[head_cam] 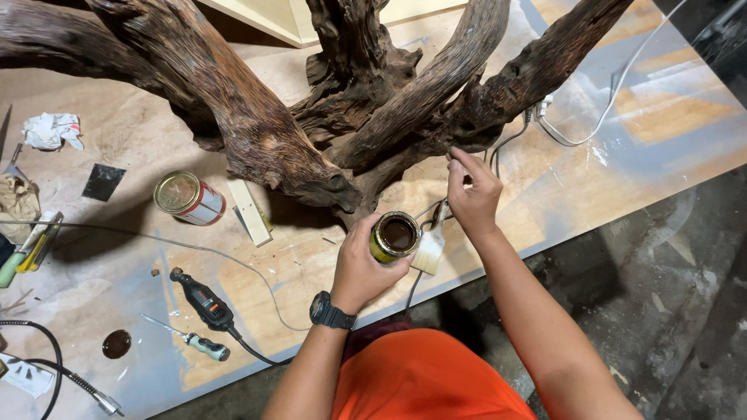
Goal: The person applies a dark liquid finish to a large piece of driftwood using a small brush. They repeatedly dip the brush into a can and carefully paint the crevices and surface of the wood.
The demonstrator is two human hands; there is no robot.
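Observation:
A large gnarled piece of dark driftwood [257, 132] stands on a plywood board [545, 187]. My left hand [359, 268], with a black watch on the wrist, grips a small open tin [394, 236] filled with dark brown liquid, held just below the wood's base. My right hand [471, 190] holds a brush [429, 247] by its handle; the pale bristles hang down right beside the tin. The right fingertips are close to the underside of a thick branch [482, 117].
On the board to the left lie a second tin [187, 197] on its side, a small wooden block [249, 211], a black rotary tool [204, 299] with cable, a screwdriver [194, 338], a round lid [117, 344], crumpled paper [50, 130] and a white cable [615, 101].

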